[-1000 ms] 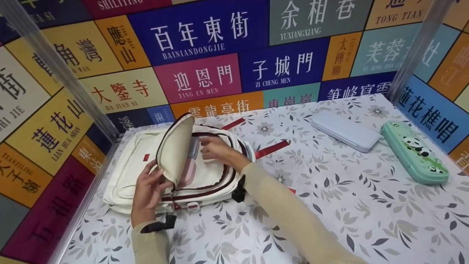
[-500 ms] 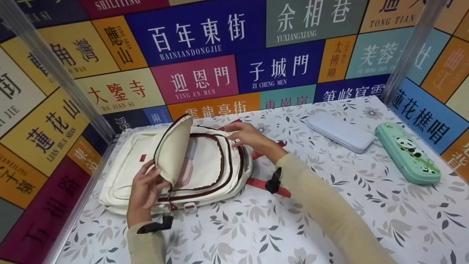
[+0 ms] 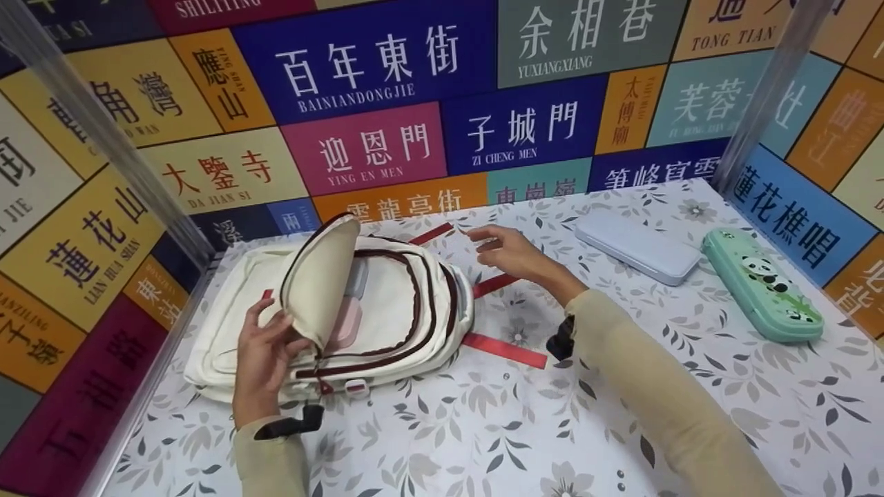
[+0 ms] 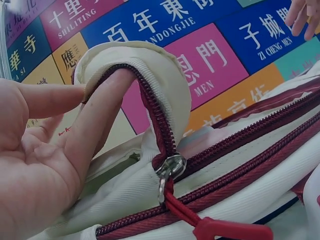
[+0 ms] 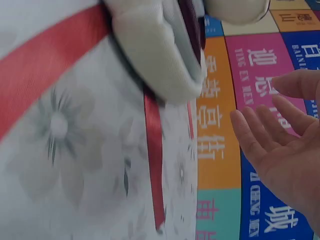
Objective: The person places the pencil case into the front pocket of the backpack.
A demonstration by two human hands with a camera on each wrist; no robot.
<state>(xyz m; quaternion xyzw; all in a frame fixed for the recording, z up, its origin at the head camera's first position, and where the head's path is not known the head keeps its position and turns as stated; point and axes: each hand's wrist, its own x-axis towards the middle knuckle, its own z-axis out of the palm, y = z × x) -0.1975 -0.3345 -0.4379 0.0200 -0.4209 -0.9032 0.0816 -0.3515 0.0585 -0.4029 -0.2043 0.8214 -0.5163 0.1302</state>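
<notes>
Backpack (image 3: 387, 310) unzipped | pink item (image 3: 346, 321) inside; pale case (image 3: 639, 248), green case (image 3: 763, 286) outside | our left hand (image 3: 262, 359) pinches flap (image 3: 321, 283), right hand (image 3: 512, 252) loose

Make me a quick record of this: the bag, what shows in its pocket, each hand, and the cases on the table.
Bag: white backpack, lying down, flap raised
Pocket: pink item, bluish item, both partly hidden
Left hand: holds the flap's edge
Right hand: holds nothing
Cases: pale blue case, green panda case, close together
</notes>
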